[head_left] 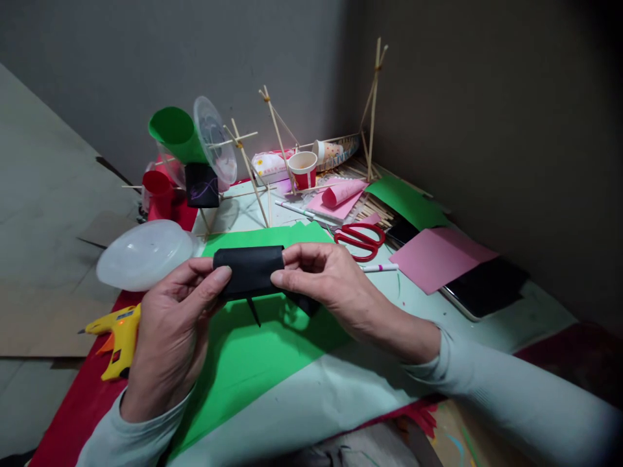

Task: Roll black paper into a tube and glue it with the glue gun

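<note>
A rolled piece of black paper is held level between both hands, just above a green paper sheet. My left hand pinches its left end with thumb and fingers. My right hand grips the right end, fingers curled over the top. A thin black strip hangs down from the roll's underside. Both sleeves are pale grey.
A yellow glue gun lies at the left on red cloth. A clear plastic lid, red scissors, pink paper, a dark tablet, a paper cup and a stick frame with green cone stand behind.
</note>
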The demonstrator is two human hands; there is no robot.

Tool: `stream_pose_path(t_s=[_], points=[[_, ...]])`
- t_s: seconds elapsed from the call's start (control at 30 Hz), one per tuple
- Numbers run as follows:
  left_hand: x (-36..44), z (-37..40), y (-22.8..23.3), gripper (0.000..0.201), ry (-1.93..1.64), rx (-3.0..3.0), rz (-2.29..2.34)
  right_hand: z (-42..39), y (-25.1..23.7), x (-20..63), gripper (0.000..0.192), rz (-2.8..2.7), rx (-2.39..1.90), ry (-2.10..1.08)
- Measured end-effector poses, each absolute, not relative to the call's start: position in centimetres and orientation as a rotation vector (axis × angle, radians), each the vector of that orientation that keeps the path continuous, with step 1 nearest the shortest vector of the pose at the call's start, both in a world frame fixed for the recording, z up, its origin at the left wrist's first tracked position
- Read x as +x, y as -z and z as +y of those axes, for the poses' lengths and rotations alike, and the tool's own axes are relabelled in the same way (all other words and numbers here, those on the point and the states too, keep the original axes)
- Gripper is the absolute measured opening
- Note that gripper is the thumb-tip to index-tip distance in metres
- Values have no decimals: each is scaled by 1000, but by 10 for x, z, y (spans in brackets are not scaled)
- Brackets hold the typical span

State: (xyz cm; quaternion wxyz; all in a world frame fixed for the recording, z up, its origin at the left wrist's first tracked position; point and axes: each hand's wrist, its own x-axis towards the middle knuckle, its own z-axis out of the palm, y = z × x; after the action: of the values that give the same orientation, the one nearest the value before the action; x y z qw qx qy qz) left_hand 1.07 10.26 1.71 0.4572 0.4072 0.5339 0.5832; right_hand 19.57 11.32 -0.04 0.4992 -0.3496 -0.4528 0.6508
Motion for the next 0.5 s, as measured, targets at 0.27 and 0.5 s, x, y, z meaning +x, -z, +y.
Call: stream_pose_path(t_s=[0.27,0.5], points=[[11,102,-14,33,-1233,1022,1286,117,-1,195,26,-1104,-874,-1607],[15,103,-12,32,-1224,987,1260,119,3,197,21,-1169,-889,-1588]])
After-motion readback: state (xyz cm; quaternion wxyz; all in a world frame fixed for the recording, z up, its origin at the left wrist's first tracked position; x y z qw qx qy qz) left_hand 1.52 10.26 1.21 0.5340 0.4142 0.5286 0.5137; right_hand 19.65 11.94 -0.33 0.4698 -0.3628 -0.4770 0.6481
